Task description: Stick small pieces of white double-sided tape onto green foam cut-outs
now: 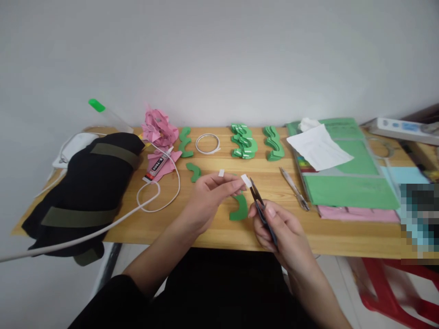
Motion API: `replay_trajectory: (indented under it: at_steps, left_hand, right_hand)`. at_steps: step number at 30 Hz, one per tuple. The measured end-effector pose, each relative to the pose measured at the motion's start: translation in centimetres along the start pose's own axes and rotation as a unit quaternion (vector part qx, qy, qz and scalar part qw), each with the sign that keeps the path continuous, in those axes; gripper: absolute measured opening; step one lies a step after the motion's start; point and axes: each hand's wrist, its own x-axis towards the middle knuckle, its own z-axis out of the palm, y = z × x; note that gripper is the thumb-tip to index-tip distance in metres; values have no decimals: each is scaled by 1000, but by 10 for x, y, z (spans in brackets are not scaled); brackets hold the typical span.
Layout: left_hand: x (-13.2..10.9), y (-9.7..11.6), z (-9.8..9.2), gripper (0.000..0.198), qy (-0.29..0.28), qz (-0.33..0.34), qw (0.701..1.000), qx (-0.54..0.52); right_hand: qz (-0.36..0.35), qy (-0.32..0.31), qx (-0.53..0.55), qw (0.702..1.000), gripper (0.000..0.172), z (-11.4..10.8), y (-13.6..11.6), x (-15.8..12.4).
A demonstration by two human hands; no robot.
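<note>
My left hand (209,198) pinches a small white strip (246,181) between thumb and fingertip. In my right hand (279,224) are black tweezers (258,196), their tips at the strip's right edge. Another small white piece (221,172) shows just above my left fingers; whether it touches them I cannot tell. Below the strip, a curved green paper piece (240,209) lies on the wooden table (212,237), partly hidden by my left hand. A smaller green piece (194,172) lies left of that hand.
Stacked green wavy pieces (243,141) and a white tape roll (207,144) sit near the wall. A glue tube (158,165) lies beside crumpled pink paper (159,128). A black bundle (92,183) and white cable (103,233) occupy the left; a pen (294,188) and green folder (350,192) the right.
</note>
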Motion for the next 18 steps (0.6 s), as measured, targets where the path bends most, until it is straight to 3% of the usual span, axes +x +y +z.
replay_trajectory:
  at_steps: [8,18]
  left_hand:
    - [1,1,1,13,28,-16,998,-54]
    - [0,2,5,15,2,3,1000,13]
  right_hand:
    - [-2,3,6,1000,40,1,-1,-3]
    - [-7,-5,3,1000,38,2,-5,0]
